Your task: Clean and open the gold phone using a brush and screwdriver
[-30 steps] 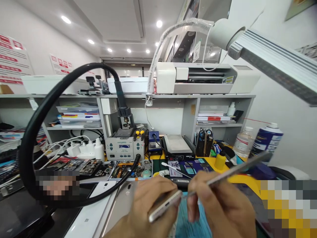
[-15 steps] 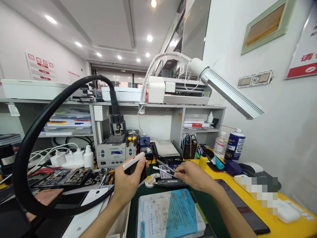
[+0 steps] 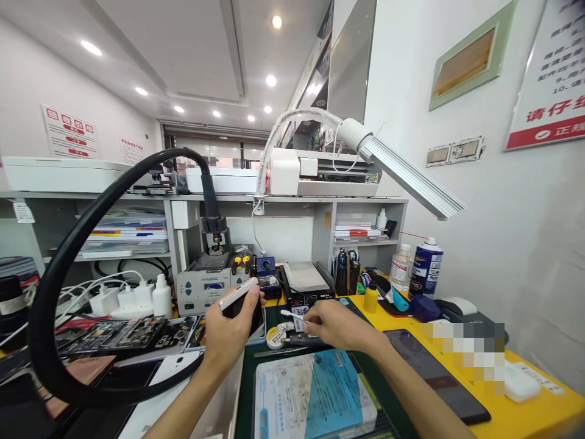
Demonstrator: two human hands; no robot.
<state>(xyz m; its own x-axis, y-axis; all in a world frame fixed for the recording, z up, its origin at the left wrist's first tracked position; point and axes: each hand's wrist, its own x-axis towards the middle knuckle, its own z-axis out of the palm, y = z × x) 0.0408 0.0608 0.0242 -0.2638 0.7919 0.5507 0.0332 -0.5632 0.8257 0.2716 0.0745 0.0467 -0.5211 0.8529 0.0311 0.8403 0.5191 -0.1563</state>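
My left hand (image 3: pixel 228 329) is closed round a phone (image 3: pixel 238 293), tilted up with its white edge and part of its dark face showing. My right hand (image 3: pixel 331 323) pinches a white cotton swab (image 3: pixel 291 314), whose tip points left. Below the swab, a dark pen-like tool (image 3: pixel 304 340) lies across the green mat, beside a small round white-and-yellow item (image 3: pixel 275 337). Thin metal tweezers (image 3: pixel 278 352) rest just in front of that tool. Nearer to me is a blue-and-white box (image 3: pixel 292 390), between my forearms.
A thick black hose (image 3: pixel 39 292) loops over the left side from the grey rework station (image 3: pixel 201 289). Phones and circuit boards (image 3: pixel 128 335) crowd the left. On the right are a dark phone (image 3: pixel 432 372), a yellow bottle (image 3: pixel 371 299) and a spray can (image 3: pixel 425 268). A lamp (image 3: pixel 411 177) hangs above.
The tweezers have left my right hand and now lie on the mat; the swab stays in my fingers. My left hand still holds the phone. The view has shifted slightly.
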